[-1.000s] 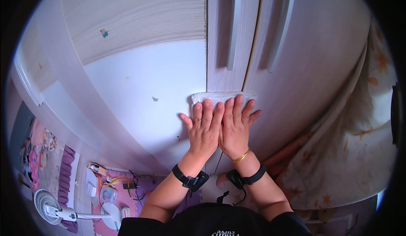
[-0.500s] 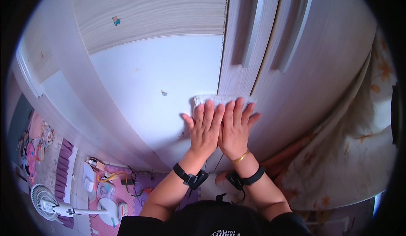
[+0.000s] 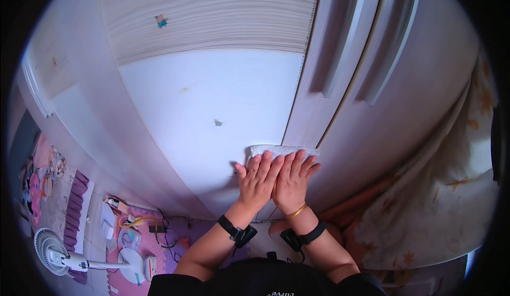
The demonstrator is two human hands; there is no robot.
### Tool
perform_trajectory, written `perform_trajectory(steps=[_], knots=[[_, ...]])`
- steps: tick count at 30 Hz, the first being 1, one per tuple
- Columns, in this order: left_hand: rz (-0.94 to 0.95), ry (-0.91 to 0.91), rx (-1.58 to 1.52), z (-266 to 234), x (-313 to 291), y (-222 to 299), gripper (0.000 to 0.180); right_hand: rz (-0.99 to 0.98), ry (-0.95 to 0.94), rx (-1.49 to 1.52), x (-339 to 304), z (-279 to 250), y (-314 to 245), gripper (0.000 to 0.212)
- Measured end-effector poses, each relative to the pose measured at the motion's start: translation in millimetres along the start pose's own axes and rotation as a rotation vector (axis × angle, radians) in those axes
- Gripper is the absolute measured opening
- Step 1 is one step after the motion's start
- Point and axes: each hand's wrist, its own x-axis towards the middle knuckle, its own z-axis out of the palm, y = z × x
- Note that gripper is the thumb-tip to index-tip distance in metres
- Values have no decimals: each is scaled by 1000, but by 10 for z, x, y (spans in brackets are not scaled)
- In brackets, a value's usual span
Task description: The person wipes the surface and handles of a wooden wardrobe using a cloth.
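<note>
A folded white cloth [image 3: 281, 149] lies flat against the wardrobe door [image 3: 207, 94], across the edge between its white panel and the pale wood-grain strip. My left hand [image 3: 256, 183] presses on the cloth's left part, fingers stretched, thumb out to the side on the panel. Close beside it, my right hand [image 3: 290, 185] lies flat on the right part, fingers extended. The palms cover the lower part of the cloth. Both hands are open and grip nothing. Black straps with small dark devices sit on both wrists, and a gold bracelet [image 3: 296, 211] is on the right one.
Long vertical handles [image 3: 348, 41] run along the doors at the upper right. A floral curtain [image 3: 425, 206] hangs at the right. At the lower left, a white fan [image 3: 56, 253], cables and small items stand on pink and purple mats [image 3: 125, 282]. Small sticker remnants mark the door.
Both hands and the cloth have slid down the door, toward me. The view has shifted slightly, so the handles appear further right. The hands stay flat on the cloth.
</note>
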Motion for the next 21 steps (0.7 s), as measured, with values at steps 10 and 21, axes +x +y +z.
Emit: perform_trajectory(steps=[10, 21], knots=[[-41, 67, 67, -124, 355, -199, 50, -7, 127, 27, 493, -53, -168, 65], [-100, 30, 11, -132, -45, -319, 52, -64, 0, -31, 220, 88, -361, 59]])
